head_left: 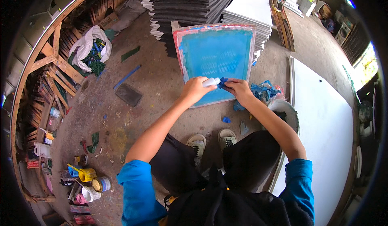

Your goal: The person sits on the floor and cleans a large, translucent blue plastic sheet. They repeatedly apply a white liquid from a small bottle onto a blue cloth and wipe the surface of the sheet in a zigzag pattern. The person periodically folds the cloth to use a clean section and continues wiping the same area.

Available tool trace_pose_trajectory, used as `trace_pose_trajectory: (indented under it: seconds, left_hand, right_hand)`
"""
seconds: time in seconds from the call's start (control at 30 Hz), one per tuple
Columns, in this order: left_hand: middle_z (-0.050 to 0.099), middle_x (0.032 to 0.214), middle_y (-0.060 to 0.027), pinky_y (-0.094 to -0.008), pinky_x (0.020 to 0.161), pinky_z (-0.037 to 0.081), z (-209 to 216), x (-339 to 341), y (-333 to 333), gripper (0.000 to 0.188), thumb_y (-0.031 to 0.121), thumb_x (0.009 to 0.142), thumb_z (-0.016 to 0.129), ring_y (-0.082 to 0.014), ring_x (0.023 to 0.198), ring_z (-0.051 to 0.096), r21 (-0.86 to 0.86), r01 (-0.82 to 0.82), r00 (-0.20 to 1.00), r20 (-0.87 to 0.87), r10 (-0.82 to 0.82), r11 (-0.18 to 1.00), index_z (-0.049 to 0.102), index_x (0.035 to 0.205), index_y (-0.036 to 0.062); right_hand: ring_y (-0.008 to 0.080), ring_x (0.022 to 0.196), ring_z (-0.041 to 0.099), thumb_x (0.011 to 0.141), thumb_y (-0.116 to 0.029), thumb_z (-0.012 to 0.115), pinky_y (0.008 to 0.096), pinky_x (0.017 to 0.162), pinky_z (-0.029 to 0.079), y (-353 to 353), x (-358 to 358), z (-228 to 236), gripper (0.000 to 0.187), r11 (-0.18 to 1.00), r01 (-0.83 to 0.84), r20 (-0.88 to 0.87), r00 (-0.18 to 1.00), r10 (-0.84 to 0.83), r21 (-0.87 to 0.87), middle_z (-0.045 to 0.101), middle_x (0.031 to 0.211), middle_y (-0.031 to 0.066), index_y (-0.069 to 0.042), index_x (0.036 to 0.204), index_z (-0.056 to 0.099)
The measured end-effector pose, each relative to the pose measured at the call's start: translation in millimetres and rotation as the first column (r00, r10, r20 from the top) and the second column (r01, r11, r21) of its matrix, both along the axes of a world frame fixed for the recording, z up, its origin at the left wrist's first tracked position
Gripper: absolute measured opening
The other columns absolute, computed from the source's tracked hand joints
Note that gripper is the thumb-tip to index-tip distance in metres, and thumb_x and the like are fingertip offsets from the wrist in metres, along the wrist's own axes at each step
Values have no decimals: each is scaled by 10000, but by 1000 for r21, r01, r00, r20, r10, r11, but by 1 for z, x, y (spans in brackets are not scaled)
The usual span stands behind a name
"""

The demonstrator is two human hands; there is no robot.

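My left hand [194, 91] is wrapped around a small white bottle [210, 82], tilted with its neck to the right. At that neck, a crumpled blue rag [222, 83] is pinched in the fingers of my right hand [239, 90]. Whether the rag touches the bottle's mouth I cannot tell. Just beyond both hands a printing screen [216, 48] leans against stacked sheets, its mesh blue with pale rows of marks in the middle and its border smeared pink and white.
Dark stacked sheets [182, 7] and white boards [248, 7] stand behind. At right are a bucket [293, 117], crumpled blue plastic [264, 90] and a large white panel [319, 133]. Paint cans [101, 184] and a white sack of scraps [87, 44] sit left, along a wooden rack [56, 60].
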State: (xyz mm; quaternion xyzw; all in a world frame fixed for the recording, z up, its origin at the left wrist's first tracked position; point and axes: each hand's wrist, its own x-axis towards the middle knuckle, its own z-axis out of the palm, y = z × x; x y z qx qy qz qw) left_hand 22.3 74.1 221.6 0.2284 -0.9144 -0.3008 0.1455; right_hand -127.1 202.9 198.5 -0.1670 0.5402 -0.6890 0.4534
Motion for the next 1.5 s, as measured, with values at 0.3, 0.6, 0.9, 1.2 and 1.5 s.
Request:
trace_pose_trajectory:
  seconds: [0.3, 0.6, 0.9, 1.2, 1.5]
  left_hand:
    - [643, 825, -107, -291, 640, 460, -10, -6, -9, 423, 386, 753, 697, -138, 711, 602, 206, 150, 971, -213, -106, 967, 633, 950, 17]
    - [577, 841, -133, -381, 651, 483, -19, -20, 5, 421, 367, 728, 703, -305, 753, 612, -204, 116, 992, -27, -124, 972, 624, 986, 42]
    - [560, 880, -119, -404, 611, 503, -40, -42, 21, 347, 322, 757, 671, -296, 773, 619, -462, 203, 956, 283, -73, 863, 603, 979, 64]
    - [617, 932, -121, -391, 707, 467, -231, -55, 23, 410, 218, 721, 725, -318, 867, 579, 207, -82, 996, 52, 73, 975, 551, 1064, 76]
    - [557, 1096, -125, -384, 861, 452, -284, -38, 34, 440, 189, 745, 699, -298, 1031, 527, 169, 128, 991, 4, -131, 977, 512, 1128, 79]
  right_hand:
    - [228, 911, 599, 823, 47, 546, 326, 868, 489, 4, -13, 0, 117, 993, 39, 114, 993, -26, -110, 601, 967, 146, 74, 934, 573]
    - [180, 870, 607, 830, 3, 562, 273, 811, 501, 12, -24, -49, 177, 998, 52, -72, 996, -50, 24, 613, 954, 122, 85, 986, 580]
    - [146, 728, 641, 765, -75, 617, 275, 688, 501, -9, -22, -113, 206, 971, 142, -517, 855, -22, 192, 680, 811, 112, -27, 956, 676]
    - [84, 678, 581, 776, -104, 641, 253, 631, 465, 23, -45, -238, 193, 902, 241, -333, 936, -119, 357, 673, 783, 53, -36, 952, 681]
    - [62, 692, 572, 805, -142, 656, 215, 629, 454, 25, -47, -257, 206, 898, 349, -137, 936, -323, 268, 664, 787, 27, -16, 967, 669]
